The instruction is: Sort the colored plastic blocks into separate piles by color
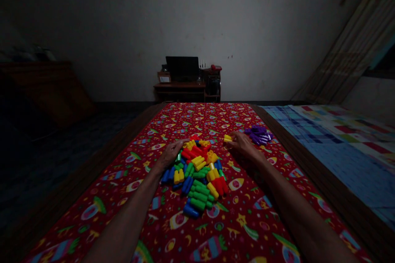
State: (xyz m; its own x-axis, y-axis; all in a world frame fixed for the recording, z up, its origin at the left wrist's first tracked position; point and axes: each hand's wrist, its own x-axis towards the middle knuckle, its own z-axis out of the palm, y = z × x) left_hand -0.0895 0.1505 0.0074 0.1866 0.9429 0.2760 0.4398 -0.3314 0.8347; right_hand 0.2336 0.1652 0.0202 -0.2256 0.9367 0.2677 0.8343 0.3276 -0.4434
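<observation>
A heap of plastic building pieces in red, yellow, green and blue lies on a red patterned cloth. My left hand rests on the heap's left edge, fingers curled over several pieces. My right hand is just right of the heap, and its fingertips pinch a small yellow piece. A separate small pile of purple pieces sits beyond my right hand.
The cloth covers a long wooden-edged surface. A checked mattress lies to the right. A low desk with a dark screen stands against the far wall. The room is dim, and the floor on the left is dark.
</observation>
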